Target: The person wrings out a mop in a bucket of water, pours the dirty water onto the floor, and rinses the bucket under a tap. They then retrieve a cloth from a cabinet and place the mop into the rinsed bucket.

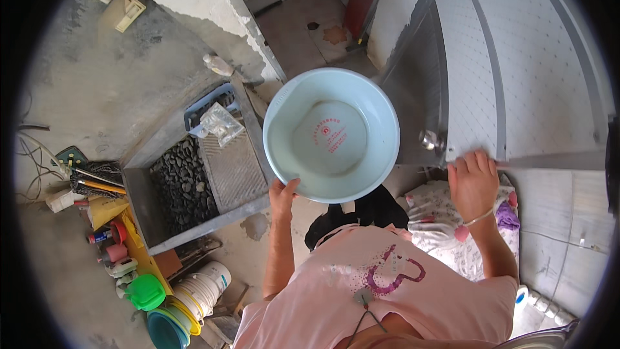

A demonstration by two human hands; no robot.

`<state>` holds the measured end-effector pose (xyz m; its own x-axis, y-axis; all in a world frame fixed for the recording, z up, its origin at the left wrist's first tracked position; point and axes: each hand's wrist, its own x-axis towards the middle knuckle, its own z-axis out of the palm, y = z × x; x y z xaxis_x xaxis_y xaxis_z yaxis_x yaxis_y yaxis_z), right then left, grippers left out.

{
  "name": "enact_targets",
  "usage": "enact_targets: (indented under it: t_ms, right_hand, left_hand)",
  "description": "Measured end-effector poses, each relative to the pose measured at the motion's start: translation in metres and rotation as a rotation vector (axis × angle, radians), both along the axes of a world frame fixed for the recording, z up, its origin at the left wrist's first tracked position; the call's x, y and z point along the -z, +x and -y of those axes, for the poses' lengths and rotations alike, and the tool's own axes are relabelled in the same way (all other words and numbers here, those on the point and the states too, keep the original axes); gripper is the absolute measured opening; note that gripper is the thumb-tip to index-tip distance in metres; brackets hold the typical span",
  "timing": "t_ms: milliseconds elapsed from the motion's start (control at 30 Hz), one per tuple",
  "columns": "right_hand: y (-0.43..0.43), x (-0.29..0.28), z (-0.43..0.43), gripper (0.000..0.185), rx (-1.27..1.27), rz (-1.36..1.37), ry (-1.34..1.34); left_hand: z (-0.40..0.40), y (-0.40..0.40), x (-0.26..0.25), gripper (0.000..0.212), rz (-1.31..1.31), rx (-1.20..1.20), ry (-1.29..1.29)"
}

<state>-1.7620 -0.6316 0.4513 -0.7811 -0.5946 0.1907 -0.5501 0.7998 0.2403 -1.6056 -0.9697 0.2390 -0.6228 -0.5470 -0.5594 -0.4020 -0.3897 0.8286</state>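
A pale blue plastic basin point(378, 155) is held out in front of me, its open side facing up. Red printing and a faint ring of residue mark its bottom, and I see nothing lying in it. My left hand point(282, 198) grips the near left rim, thumb over the lip. At the right stands a grey-and-white door point(470, 82) with a round metal knob point(428, 139). My right hand point(473, 182) has its fingers on the door's near edge, close to the knob; the fingertips are partly hidden.
Left is a concrete sink point(193, 235) with dark pebbles, a ribbed washboard slab point(235, 169) and a blue plastic basket point(191, 106). Stacked buckets point(203, 291) and a green jug point(145, 292) stand below. A doorway opens ahead; floral cloth point(436, 198) lies by the door.
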Motion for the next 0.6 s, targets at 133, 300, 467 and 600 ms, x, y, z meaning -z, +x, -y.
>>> enact_targets:
  t_ms: [133,300,467,600]
  right_hand:
    - [-0.037,0.023,-0.028,0.021,0.354,0.421,-0.262]
    - [-0.128,0.12,-0.04,0.03,0.643,0.766,-0.52]
    - [-0.252,0.127,0.027,0.051,0.459,0.895,-0.843]
    - [-0.369,0.166,0.086,0.058,0.434,1.196,-1.207]
  left_hand:
    - [0.005,-0.106,0.003,0.022,0.044,0.062,0.036]
    - [0.014,-0.265,-0.015,0.027,0.067,0.177,0.068]
    - [0.029,-0.385,-0.021,0.031,0.039,0.196,0.107]
    - [0.053,-0.464,-0.025,0.032,-0.015,0.17,0.099]
